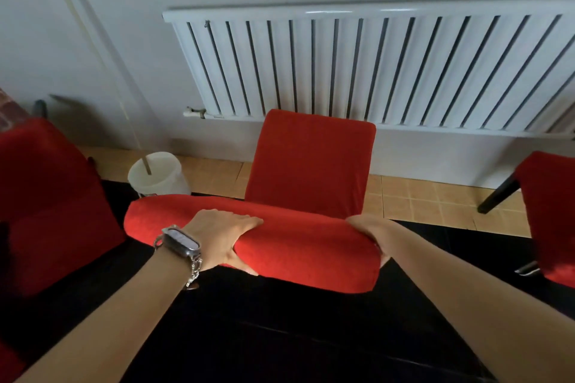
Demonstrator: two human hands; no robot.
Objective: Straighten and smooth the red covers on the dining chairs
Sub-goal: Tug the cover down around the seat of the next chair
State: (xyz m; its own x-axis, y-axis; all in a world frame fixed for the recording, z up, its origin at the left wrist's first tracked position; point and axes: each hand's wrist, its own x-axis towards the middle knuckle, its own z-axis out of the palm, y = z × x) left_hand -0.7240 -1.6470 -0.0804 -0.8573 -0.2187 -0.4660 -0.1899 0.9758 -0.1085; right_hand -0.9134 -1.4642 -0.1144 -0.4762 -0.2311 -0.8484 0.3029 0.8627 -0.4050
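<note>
Gripping the red cover (295, 255) along the near chair's top edge, the left hand (224, 239) wraps fingers over and thumb under, while the right hand (368, 235) curls round the right-hand corner. Pulling harder on one side could drag the seam askew and bunch fabric into fresh wrinkles

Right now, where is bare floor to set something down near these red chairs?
Bare tiled floor lies between the far red chair and the right red chair, below the radiator. A narrower strip lies between the white bucket and the far red chair. The left is crowded: the bucket stands close to the left red chair.
</note>
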